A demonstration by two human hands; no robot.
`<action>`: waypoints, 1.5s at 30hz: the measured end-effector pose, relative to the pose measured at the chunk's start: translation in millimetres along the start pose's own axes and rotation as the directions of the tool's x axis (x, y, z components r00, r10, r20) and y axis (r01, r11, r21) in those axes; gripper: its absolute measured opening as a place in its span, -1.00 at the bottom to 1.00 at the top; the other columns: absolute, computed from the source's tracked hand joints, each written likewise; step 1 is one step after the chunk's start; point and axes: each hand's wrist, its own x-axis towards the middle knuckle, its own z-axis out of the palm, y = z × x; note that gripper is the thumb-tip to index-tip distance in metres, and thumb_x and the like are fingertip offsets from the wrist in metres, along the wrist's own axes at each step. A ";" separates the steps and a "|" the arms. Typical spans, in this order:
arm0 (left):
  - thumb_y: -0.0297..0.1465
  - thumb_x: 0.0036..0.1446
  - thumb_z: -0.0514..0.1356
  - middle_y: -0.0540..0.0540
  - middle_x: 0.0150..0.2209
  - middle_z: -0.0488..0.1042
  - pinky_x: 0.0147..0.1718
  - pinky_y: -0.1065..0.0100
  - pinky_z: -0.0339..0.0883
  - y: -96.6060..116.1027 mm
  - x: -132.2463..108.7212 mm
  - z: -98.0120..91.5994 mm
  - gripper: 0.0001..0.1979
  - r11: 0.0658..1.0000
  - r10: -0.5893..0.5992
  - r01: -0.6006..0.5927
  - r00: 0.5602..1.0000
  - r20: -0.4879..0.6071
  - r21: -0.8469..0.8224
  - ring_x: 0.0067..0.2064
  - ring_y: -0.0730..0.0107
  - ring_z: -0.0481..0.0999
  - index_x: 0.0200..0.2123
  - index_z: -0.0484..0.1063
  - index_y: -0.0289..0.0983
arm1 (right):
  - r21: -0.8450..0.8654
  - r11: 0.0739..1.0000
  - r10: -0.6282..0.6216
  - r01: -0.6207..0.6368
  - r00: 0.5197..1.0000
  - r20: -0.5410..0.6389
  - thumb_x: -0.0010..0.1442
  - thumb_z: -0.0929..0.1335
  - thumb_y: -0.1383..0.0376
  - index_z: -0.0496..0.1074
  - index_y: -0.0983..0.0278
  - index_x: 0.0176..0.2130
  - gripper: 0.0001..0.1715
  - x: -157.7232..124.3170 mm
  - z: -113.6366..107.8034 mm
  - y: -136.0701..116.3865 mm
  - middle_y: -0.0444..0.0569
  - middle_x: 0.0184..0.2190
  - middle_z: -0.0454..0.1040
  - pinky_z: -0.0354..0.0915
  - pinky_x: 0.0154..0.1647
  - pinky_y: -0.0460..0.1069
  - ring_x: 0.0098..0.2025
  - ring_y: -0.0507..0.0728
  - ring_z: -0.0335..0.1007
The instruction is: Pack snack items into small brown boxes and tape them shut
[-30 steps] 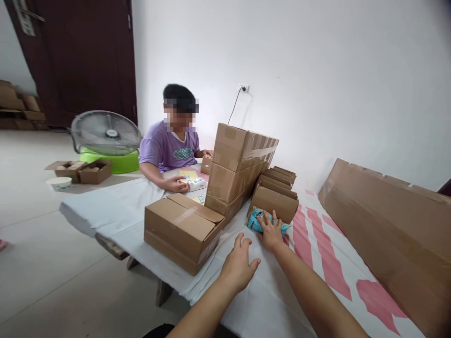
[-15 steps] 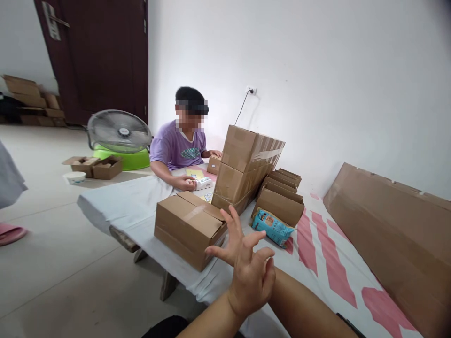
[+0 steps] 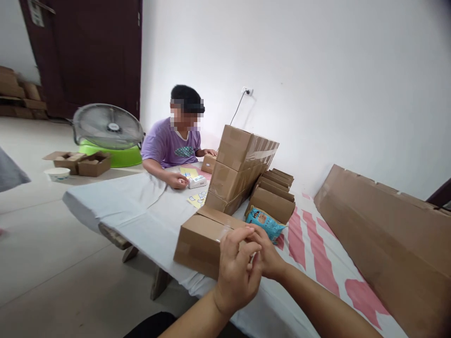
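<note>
A closed cardboard box with a strip of clear tape on its lid lies at the near edge of the cloth-covered table. Over its right end are both my hands, close together. My left hand is in front, its fingers curled in toward the other hand. Behind it, partly covered, my right hand has bent fingers that meet the left fingertips. Whatever is between the fingers, if anything, is hidden. Just beyond the right hand rests a blue printed packet, leaning against an open cardboard box.
Taped cartons are stacked in a long row mid-table. A co-worker sits on the far side, one hand by a small white device. A large cardboard sheet stands at right. A fan is on the floor.
The near box has slid right and turned slightly. My hands, spread before, have come together with fingers bent at its right end. The view has shifted a little to the right.
</note>
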 end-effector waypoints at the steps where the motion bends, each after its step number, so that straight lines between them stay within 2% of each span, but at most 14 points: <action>1: -0.59 0.06 0.10 -0.19 0.00 0.31 0.00 0.08 0.23 -0.2 2.0 -2.1 -0.79 1.000 -0.011 0.011 1.000 -0.006 0.022 0.04 0.14 0.34 -0.23 0.31 -0.22 | 0.030 0.999 0.024 -0.025 0.999 0.021 -0.08 0.49 0.04 0.23 0.14 0.15 -0.15 -15.0 -13.6 3.7 0.11 0.19 0.17 0.14 0.21 0.21 0.23 0.33 0.11; 6: -0.51 0.11 0.11 -0.19 -0.04 0.38 0.04 0.02 0.21 -20.9 9.7 -5.3 -0.87 0.983 -0.162 0.164 0.986 -0.038 0.077 0.03 0.10 0.37 -0.25 0.35 -0.22 | 0.092 0.964 0.236 -0.250 0.962 0.138 -0.03 0.47 0.01 0.21 0.10 0.16 -0.18 -93.6 -72.0 8.2 0.12 0.26 0.03 0.10 0.23 0.26 0.30 0.36 -0.01; 9: -0.38 0.13 0.11 -0.17 -0.06 0.42 0.07 0.01 0.23 -44.1 8.9 0.7 -0.88 0.944 -0.327 0.331 0.937 0.124 -0.012 0.04 0.09 0.39 -0.29 0.43 -0.21 | 0.071 0.947 0.303 -0.314 0.944 0.134 -0.01 0.46 0.00 0.18 0.07 0.18 -0.17 -131.3 -89.7 -3.6 0.11 0.28 -0.02 0.07 0.25 0.26 0.32 0.35 -0.06; 11: -0.26 0.11 0.14 -0.17 0.06 0.38 0.11 0.01 0.21 -55.3 6.0 6.6 -0.80 0.878 -0.393 0.466 0.831 0.394 -0.106 0.11 0.05 0.36 -0.26 0.49 -0.19 | 0.058 0.945 0.314 -0.322 0.942 0.119 -0.01 0.45 -0.03 0.17 0.06 0.19 -0.15 -148.8 -95.0 -14.3 0.10 0.30 -0.05 0.05 0.25 0.27 0.34 0.35 -0.09; 13: -0.20 0.08 0.16 -0.15 0.20 0.29 0.15 0.03 0.19 -59.3 2.8 11.7 -0.72 0.778 -0.363 0.603 0.661 0.657 -0.177 0.20 0.02 0.29 -0.17 0.51 -0.17 | 0.038 0.945 0.318 -0.324 0.941 0.113 0.00 0.44 -0.06 0.15 0.05 0.21 -0.13 -162.1 -97.8 -23.2 0.09 0.32 -0.07 0.04 0.26 0.28 0.35 0.36 -0.13; 15: -0.22 0.07 0.16 -0.13 0.25 0.23 0.17 0.06 0.15 -57.4 1.0 14.7 -0.68 0.686 -0.294 0.700 0.515 0.805 -0.198 0.24 0.03 0.24 -0.11 0.49 -0.15 | 0.029 0.941 0.333 -0.337 0.938 0.098 0.00 0.41 -0.14 0.08 0.07 0.26 -0.04 -175.2 -99.7 -26.9 0.12 0.32 -0.05 0.03 0.27 0.30 0.35 0.38 -0.13; 16: -0.24 0.07 0.15 -0.12 0.25 0.23 0.19 0.07 0.13 -55.5 0.7 15.3 -0.68 0.659 -0.272 0.726 0.475 0.837 -0.198 0.25 0.04 0.22 -0.09 0.48 -0.15 | 0.039 0.934 0.352 -0.356 0.933 0.077 0.02 0.38 -0.19 0.03 0.09 0.29 0.00 -183.0 -100.6 -26.0 0.14 0.32 -0.02 0.05 0.26 0.30 0.34 0.38 -0.09; 19: -0.29 0.08 0.12 -0.09 0.25 0.22 0.19 0.09 0.11 -52.4 0.8 15.3 -0.69 0.632 -0.244 0.748 0.440 0.864 -0.202 0.24 0.08 0.23 -0.08 0.45 -0.15 | 0.063 0.878 0.478 -0.475 0.876 -0.060 0.22 0.19 -0.16 -0.02 0.12 0.31 -0.18 -214.1 -103.0 -11.3 0.16 0.27 0.14 0.21 0.18 0.26 0.27 0.32 0.12; 23: -0.25 0.07 0.16 -0.08 0.27 0.15 0.22 0.10 0.04 -57.8 0.1 13.9 -0.62 0.641 -0.169 0.736 0.410 0.897 -0.216 0.27 0.09 0.15 0.00 0.39 -0.12 | -0.198 0.708 0.633 -0.678 0.734 -0.247 0.26 0.25 0.08 0.35 0.10 0.10 -0.55 -268.5 -104.9 22.3 0.09 0.04 0.44 0.38 0.01 0.23 0.08 0.30 0.38; 29: -0.21 0.05 0.17 -0.09 0.30 0.07 0.24 0.13 -0.03 -58.9 0.2 12.3 -0.56 0.613 -0.155 0.764 0.366 0.918 -0.201 0.29 0.08 0.09 0.03 0.34 -0.13 | -0.419 0.684 0.565 -0.597 0.797 -0.213 0.11 0.31 0.31 0.48 0.10 -0.03 -0.60 -320.3 -98.6 46.4 0.04 -0.29 0.53 0.47 -0.25 0.18 -0.25 0.29 0.53; 34: -0.23 0.01 0.18 -0.10 0.31 0.06 0.20 0.17 0.02 -57.7 0.3 14.0 -0.53 0.582 -0.163 0.788 0.354 0.921 -0.201 0.27 0.11 0.14 0.03 0.33 -0.14 | -0.408 0.665 0.574 -0.625 0.778 -0.255 0.14 0.25 0.32 0.44 0.18 -0.07 -0.65 -281.5 -106.2 51.5 0.04 -0.27 0.49 0.46 -0.28 0.11 -0.25 0.24 0.52; 39: -0.23 -0.02 0.19 -0.14 0.32 0.02 0.19 0.16 0.04 -58.5 -0.1 15.1 -0.51 0.570 -0.175 0.799 0.347 0.921 -0.192 0.27 0.08 0.13 0.03 0.33 -0.17 | -0.516 0.739 0.266 -0.433 0.891 -0.368 0.25 0.24 0.33 0.30 0.23 0.08 -0.61 -177.3 -134.1 25.0 0.10 -0.08 0.45 0.37 -0.06 0.17 -0.04 0.25 0.41; 43: -0.25 -0.02 0.20 -0.12 0.30 0.06 0.20 0.16 0.02 -56.7 2.6 13.9 -0.52 0.578 -0.174 0.792 0.355 0.918 -0.197 0.27 0.08 0.14 0.02 0.35 -0.15 | -0.599 0.791 0.026 -0.125 0.985 -0.172 0.28 0.24 0.39 0.33 0.17 0.08 -0.61 -96.6 -131.5 -21.7 0.04 -0.06 0.49 0.27 -0.09 0.09 -0.06 0.19 0.40; 45: -0.26 -0.01 0.21 -0.12 0.27 0.12 0.22 0.15 0.01 -57.0 2.7 14.5 -0.53 0.585 -0.158 0.780 0.380 0.911 -0.224 0.27 0.09 0.13 0.02 0.36 -0.15 | -0.628 0.777 -0.082 0.030 0.995 -0.053 0.30 0.21 0.44 0.38 0.15 0.06 -0.60 -68.5 -120.5 -41.7 0.00 -0.08 0.51 0.19 -0.10 0.08 -0.12 0.15 0.40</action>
